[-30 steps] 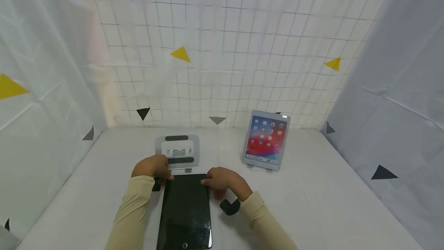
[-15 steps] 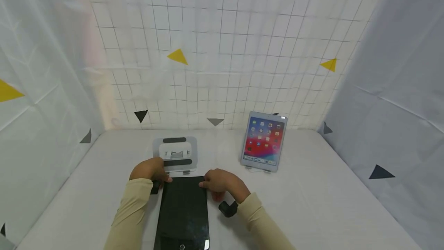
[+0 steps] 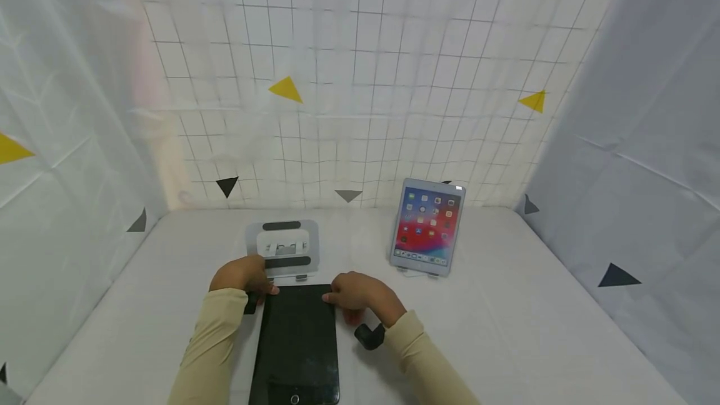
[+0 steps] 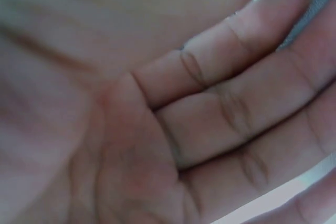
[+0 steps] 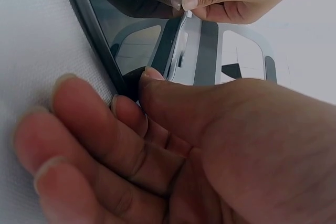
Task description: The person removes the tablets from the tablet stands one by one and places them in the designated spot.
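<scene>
A tablet with a dark screen and a round home button lies lengthwise in front of the person in the head view. Its far left corner is pinched by the left hand, and its far right corner by the right hand. In the right wrist view the right thumb lies on the tablet's corner with the index finger underneath. The left wrist view is filled by the left palm and bent fingers; little of the tablet shows there. Just beyond the tablet's far edge stands a grey tablet stand with black pads.
A white tablet with a lit screen of app icons leans on a stand at the back right. White cloth covers the table. A gridded curtain hangs behind, with sheets at both sides.
The head view has shifted slightly. Both hands keep the same hold on the dark tablet, which stays in place.
</scene>
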`<action>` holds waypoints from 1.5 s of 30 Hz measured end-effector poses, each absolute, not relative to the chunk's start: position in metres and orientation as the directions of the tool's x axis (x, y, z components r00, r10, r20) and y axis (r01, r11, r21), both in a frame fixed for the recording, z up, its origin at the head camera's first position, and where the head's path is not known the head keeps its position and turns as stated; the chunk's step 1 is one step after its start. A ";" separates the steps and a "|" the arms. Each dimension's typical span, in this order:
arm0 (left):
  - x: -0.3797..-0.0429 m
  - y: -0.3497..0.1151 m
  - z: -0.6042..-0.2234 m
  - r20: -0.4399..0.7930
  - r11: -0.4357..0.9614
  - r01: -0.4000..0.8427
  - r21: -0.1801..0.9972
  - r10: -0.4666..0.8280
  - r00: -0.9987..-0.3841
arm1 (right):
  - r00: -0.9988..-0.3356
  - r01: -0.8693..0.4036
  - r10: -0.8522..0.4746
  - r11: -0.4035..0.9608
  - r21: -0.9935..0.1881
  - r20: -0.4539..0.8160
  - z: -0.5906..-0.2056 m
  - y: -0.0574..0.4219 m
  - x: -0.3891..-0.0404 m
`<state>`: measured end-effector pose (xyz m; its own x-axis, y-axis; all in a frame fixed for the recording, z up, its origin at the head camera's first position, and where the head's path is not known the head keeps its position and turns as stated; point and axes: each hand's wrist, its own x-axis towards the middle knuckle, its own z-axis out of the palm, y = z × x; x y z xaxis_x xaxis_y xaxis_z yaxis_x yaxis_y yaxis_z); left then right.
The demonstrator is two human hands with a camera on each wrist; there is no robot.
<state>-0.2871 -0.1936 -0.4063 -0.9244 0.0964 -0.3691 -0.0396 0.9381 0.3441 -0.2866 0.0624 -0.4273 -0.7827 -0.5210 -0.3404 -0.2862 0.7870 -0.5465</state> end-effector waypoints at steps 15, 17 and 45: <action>-0.289 -0.191 -0.406 -0.378 0.921 -0.075 0.382 0.081 -0.922 | -0.785 -0.284 -0.516 0.791 -0.542 -0.342 -0.428 0.063 -0.287; -0.288 -0.190 -0.404 -0.379 0.921 -0.075 0.383 0.083 -0.922 | -0.787 -0.282 -0.513 0.792 -0.541 -0.341 -0.428 0.064 -0.288; -0.287 -0.082 -0.392 0.147 0.832 0.330 0.447 0.295 -0.944 | -0.908 -0.153 -0.355 0.776 -0.612 -0.223 -0.379 0.159 -0.307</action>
<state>-0.2874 -0.0822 -0.3923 -0.9439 0.2955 0.1473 0.3300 0.8316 0.4467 -0.3072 0.1595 -0.3785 -0.9080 -0.3548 -0.2227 -0.1531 0.7759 -0.6119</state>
